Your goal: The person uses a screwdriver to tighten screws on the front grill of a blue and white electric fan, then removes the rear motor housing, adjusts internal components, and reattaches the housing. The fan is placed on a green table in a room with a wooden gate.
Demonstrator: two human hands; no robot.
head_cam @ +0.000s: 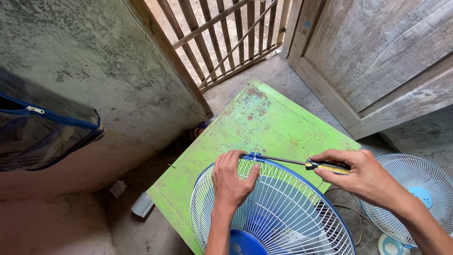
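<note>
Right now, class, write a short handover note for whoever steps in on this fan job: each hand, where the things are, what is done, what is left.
Left hand: flat on the white wire fan guard, fingers through the wires near its top, steadying it.
Right hand: gripping a yellow-and-black screwdriver, its tip at the blue clip on the guard's blue rim.
The fan lies face up on the green table. A second fan stands on the floor to the right.
Done: nothing visibly removed. Left: the clip is still on the rim and the guard is still closed.
</note>
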